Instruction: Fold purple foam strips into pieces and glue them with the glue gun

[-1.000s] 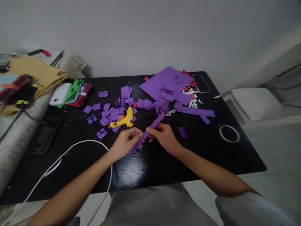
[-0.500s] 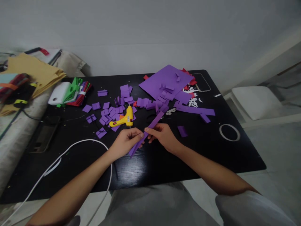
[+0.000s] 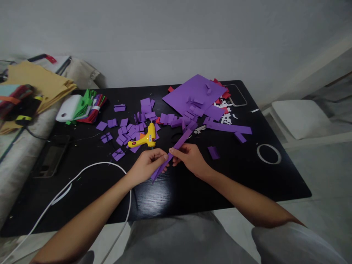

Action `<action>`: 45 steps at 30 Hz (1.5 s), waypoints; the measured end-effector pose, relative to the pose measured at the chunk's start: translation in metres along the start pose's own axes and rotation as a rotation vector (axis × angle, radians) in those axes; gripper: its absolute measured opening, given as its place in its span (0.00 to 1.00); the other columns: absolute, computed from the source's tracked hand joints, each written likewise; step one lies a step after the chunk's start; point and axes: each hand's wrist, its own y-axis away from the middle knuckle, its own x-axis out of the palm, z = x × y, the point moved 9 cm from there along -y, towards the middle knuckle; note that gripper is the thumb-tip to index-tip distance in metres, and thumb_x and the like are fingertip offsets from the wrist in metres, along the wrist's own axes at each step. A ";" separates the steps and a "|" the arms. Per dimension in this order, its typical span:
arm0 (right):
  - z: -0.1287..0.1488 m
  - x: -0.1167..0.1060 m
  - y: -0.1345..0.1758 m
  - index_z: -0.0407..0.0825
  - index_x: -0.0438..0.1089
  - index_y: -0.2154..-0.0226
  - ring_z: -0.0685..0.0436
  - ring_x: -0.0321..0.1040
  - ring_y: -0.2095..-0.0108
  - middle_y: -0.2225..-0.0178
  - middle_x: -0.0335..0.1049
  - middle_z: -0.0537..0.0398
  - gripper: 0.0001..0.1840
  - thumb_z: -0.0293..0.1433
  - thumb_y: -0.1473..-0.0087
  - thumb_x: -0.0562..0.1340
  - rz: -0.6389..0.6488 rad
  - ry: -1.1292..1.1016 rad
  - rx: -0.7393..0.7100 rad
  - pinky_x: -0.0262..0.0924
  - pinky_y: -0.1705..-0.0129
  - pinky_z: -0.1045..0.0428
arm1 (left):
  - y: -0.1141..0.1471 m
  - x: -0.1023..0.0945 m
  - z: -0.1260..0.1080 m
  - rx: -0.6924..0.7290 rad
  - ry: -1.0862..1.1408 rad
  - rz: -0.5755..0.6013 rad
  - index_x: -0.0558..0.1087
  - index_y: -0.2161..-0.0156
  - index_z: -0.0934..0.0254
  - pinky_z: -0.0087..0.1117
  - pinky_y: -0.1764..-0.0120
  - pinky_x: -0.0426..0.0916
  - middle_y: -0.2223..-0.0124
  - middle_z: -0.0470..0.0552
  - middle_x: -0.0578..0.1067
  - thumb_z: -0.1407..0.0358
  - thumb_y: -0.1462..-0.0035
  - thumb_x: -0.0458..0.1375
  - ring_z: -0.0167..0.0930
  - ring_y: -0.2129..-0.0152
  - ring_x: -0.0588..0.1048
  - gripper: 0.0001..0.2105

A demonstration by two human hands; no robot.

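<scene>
A long purple paper strip slants between my hands above the black table. My left hand pinches its lower part, where the strip looks folded lengthwise. My right hand grips it higher up, thumb on top. Just beyond my left hand lies a yellow glue gun on a spread of small folded purple pieces. Scissors lie past my right hand, partly hidden by the strip. To the right rests a single folded purple piece.
A large purple sheet lies at the back over red and white scraps. A white cable loops across the left side. A tape ring and a longer purple strip are on the right. Bundled coloured strips sit back left.
Both hands keep the same grip on the purple strip, with barely any movement. The view has shifted very slightly.
</scene>
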 end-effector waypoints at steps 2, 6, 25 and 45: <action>0.003 -0.002 0.000 0.44 0.76 0.74 0.50 0.70 0.81 0.80 0.72 0.58 0.22 0.46 0.59 0.75 -0.009 0.013 -0.016 0.68 0.76 0.54 | 0.000 -0.001 0.000 -0.010 -0.004 -0.007 0.74 0.66 0.66 0.29 0.69 0.75 0.70 0.49 0.78 0.54 0.40 0.62 0.28 0.75 0.78 0.15; 0.008 -0.008 -0.002 0.45 0.75 0.75 0.50 0.70 0.81 0.80 0.72 0.58 0.22 0.47 0.58 0.75 -0.029 0.041 -0.039 0.69 0.76 0.54 | 0.000 -0.002 -0.001 -0.037 0.005 -0.022 0.74 0.68 0.67 0.29 0.72 0.74 0.72 0.50 0.78 0.53 0.42 0.63 0.29 0.77 0.78 0.16; 0.003 0.003 0.001 0.44 0.74 0.76 0.51 0.69 0.81 0.79 0.72 0.57 0.25 0.49 0.59 0.75 0.081 -0.004 0.040 0.69 0.79 0.55 | 0.000 -0.004 -0.002 -0.038 0.025 -0.042 0.74 0.68 0.67 0.28 0.74 0.74 0.72 0.50 0.78 0.51 0.42 0.63 0.29 0.78 0.78 0.17; 0.006 0.003 0.000 0.44 0.75 0.72 0.50 0.73 0.78 0.76 0.74 0.56 0.23 0.46 0.58 0.75 0.086 -0.060 0.028 0.72 0.75 0.54 | 0.001 -0.008 -0.013 0.061 0.026 -0.066 0.75 0.67 0.67 0.28 0.72 0.74 0.73 0.47 0.77 0.57 0.41 0.63 0.26 0.78 0.76 0.13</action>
